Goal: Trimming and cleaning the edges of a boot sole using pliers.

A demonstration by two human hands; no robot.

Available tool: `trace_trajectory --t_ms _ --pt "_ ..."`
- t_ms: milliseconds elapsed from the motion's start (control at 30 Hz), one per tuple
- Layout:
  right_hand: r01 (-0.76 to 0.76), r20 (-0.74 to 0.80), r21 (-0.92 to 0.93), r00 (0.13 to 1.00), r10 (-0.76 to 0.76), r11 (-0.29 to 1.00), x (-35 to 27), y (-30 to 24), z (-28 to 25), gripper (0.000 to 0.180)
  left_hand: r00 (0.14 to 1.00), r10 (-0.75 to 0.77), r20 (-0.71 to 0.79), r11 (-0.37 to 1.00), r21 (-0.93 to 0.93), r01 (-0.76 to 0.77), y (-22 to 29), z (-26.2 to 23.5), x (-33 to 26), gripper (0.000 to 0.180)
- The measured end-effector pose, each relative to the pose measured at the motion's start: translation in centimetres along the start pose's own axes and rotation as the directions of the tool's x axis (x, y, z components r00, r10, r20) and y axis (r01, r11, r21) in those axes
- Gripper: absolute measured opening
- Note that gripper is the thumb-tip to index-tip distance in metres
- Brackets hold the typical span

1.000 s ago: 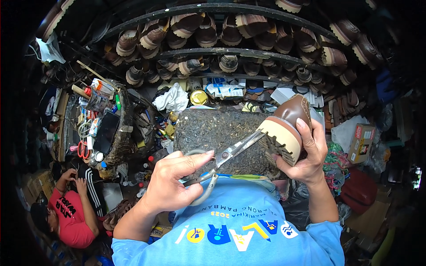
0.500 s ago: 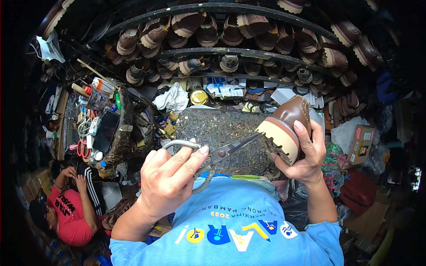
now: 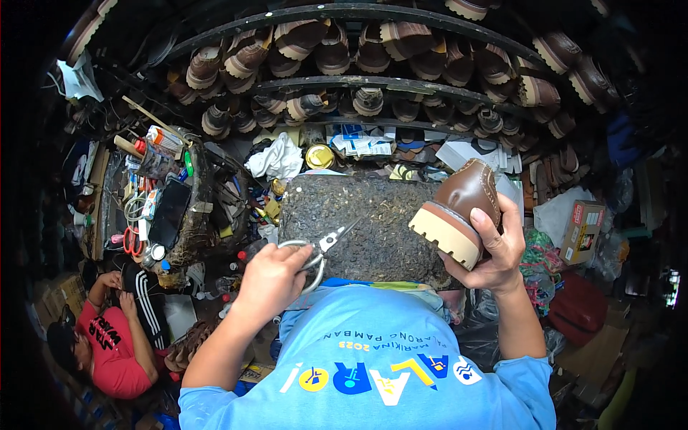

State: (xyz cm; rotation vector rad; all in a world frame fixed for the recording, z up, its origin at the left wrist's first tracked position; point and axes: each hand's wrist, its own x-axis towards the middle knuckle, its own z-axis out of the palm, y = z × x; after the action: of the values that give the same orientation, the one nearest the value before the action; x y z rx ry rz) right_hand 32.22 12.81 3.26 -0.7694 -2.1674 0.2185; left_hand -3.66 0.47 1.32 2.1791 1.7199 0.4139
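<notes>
Brown leather shoe with a cream lugged sole (image 3: 459,211) sits clasped in your right hand (image 3: 494,247), sole up. Your left hand (image 3: 271,276), closed around steel scissors (image 3: 322,247), has drawn them off the sole onto the dark slab (image 3: 373,215). A cardboard carton with a red label (image 3: 582,228) sits right.

Shoemaker's workshop: racks of shoes (image 3: 373,54)

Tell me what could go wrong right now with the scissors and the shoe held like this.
The scissors in the left hand point toward the brown shoe, so a slip might nick its cream sole or the right hand. The shoe is held off the work block, gripped by that hand alone; it could drop.
</notes>
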Motion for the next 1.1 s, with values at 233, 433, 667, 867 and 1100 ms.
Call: trace_trajectory --t_ms 233,433,667,867,1100 --pt "0.02 0.066 -0.013 0.998 -0.019 1.0 0.1 -0.4 0.1 0.093 0.907 0.084 -0.414 0.856 -0.436 -0.278 7.8 -1.5 5.3 0.018" --pt "0.018 0.091 -0.013 0.996 -0.017 1.0 0.5 -1.2 0.0 0.086 0.9 0.138 -0.415 0.877 -0.371 -0.306 9.1 -2.0 6.9 0.015" --pt "0.092 0.158 -0.097 0.984 -0.076 0.991 1.0 -1.5 -0.4 0.082 0.931 0.313 -0.186 0.94 -0.083 -0.332 9.4 -4.2 8.0 0.009" --pt "0.199 0.059 -0.053 0.979 -0.196 0.979 -0.1 -0.1 -0.1 0.075 0.999 0.035 -0.034 0.999 -0.021 -0.036 6.2 -4.5 10.5 0.021" --pt "0.121 0.005 -0.038 0.993 -0.121 0.992 -1.1 1.3 0.3 0.116 0.961 -0.231 0.151 0.953 0.237 0.191 -1.4 2.9 -0.3 0.015"
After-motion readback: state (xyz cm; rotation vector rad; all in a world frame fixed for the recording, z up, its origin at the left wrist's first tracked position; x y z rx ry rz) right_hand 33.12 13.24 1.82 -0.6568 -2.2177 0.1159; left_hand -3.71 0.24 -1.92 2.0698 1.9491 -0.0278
